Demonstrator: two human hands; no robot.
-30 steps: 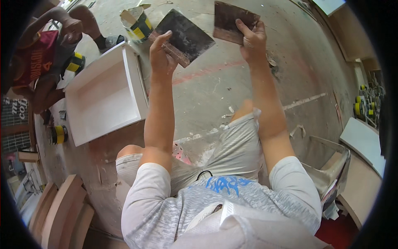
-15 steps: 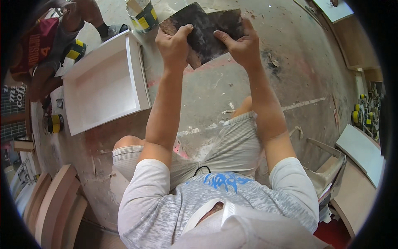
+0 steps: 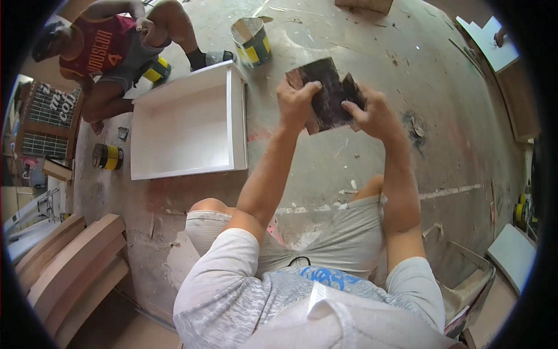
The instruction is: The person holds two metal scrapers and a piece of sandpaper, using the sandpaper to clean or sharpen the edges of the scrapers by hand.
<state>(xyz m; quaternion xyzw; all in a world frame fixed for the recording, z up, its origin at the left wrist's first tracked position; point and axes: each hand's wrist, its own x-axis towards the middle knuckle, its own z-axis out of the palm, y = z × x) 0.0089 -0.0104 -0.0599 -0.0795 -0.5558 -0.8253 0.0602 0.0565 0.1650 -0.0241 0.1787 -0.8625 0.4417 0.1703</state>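
Observation:
My hands hold a dark, worn sheet that looks like sandpaper (image 3: 328, 96), with brownish patches along its left side. My left hand (image 3: 296, 102) is closed on the left edge, thumb across the dark face. My right hand (image 3: 374, 113) grips the smaller right-hand part, thumb on the front and fingers behind. A jagged notch runs down from the top edge between the two hands. Whether the parts are fully separate I cannot tell. To the left, a white open box like a drawer (image 3: 238, 122) lies on the floor.
A co-worker (image 3: 104, 46) sits at the upper left behind the drawer. Paint-type tins stand nearby: one with a scraper-like piece (image 3: 252, 46), another left of the drawer (image 3: 107, 157). Curved wooden pieces (image 3: 75, 273) lie lower left; a plastic chair-like frame (image 3: 465, 273) is lower right.
Both hands have come down nearer to me with the sheet. They are closer together, and the right-hand part now appears narrower and angled. The view has swung, showing more of the co-worker.

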